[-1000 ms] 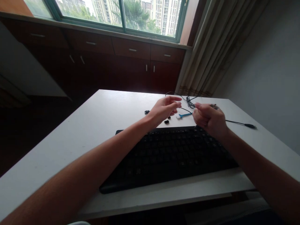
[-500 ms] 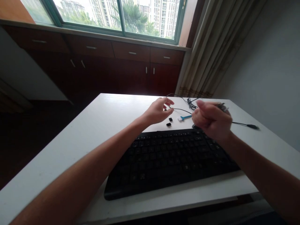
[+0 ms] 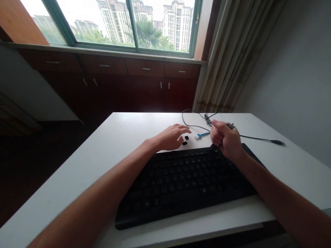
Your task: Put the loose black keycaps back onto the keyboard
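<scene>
My left hand [image 3: 172, 137] is over the table just behind the keyboard, fingers apart and nothing visible between them. Two small black keycaps [image 3: 186, 137] lie on the white surface beside its thumb and fingertips. My right hand [image 3: 225, 139] is curled into a fist above the back right part of the black keyboard [image 3: 181, 186]. Out of the top of that fist sticks a small grey, wiry thing [image 3: 230, 126]; the rest of it is hidden by the fingers. Between the hands lies a small blue brush [image 3: 203, 134] with a white head, its far end behind the right hand.
A thin black cable [image 3: 193, 125] loops behind the hands to a tied bundle [image 3: 207, 119]. Its black plug [image 3: 277, 142] lies at the right on the white table [image 3: 103, 155]. Beyond stand red-brown cabinets [image 3: 144, 91] under a window, with a curtain [image 3: 222, 69] on the right.
The view has tilted up slightly. My left hand has come down and nearer the keycaps, its fingers straighter. My right fist has shifted left, still closed on the grey thing.
</scene>
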